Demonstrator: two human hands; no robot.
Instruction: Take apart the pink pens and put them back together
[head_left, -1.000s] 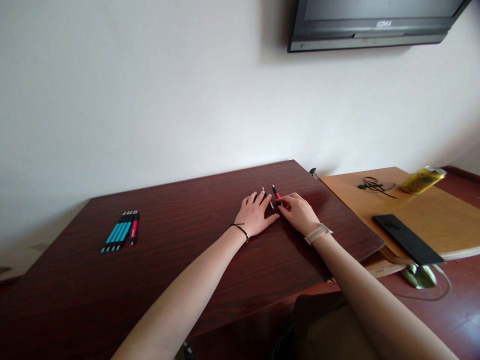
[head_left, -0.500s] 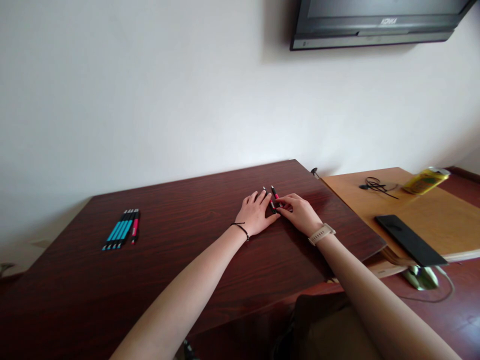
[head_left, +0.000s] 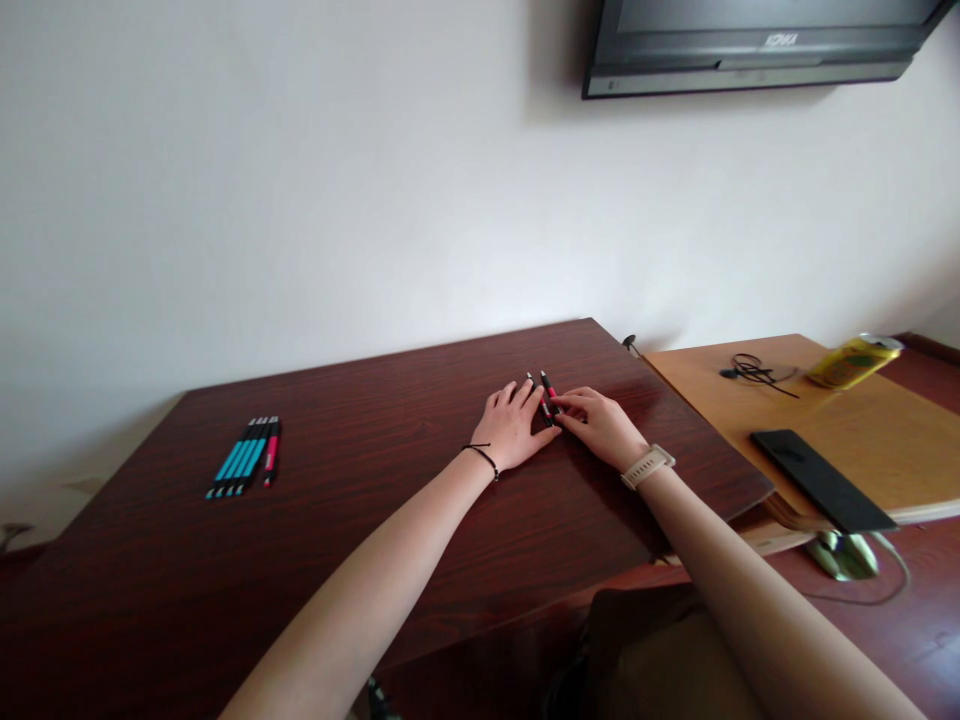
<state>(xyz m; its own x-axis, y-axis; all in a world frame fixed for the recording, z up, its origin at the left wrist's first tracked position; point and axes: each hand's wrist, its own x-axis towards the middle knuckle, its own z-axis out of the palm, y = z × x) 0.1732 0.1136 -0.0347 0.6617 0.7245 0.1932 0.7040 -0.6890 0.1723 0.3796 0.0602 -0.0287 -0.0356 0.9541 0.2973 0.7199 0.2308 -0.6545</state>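
My left hand (head_left: 512,425) lies on the dark wooden table (head_left: 375,560) with its fingers spread, the fingertips and thumb beside a red and black pen (head_left: 544,407). Just right of that pen, my right hand (head_left: 600,425) pinches a second red and black pen (head_left: 550,386) between thumb and fingers. The two pens lie close together, slanted, partly hidden by the fingers. At the left of the table, several blue and black pens (head_left: 240,458) lie side by side, with one red and black pen (head_left: 271,452) at their right end.
A light wooden table (head_left: 907,440) adjoins at the right, bearing a black phone-like slab (head_left: 821,480), a coiled black cable (head_left: 754,370) and a yellow can (head_left: 855,362) on its side. A television (head_left: 750,50) hangs on the wall above.
The pen at my right hand has shifted very slightly left, closer to the other pen. My left hand has stayed in place.
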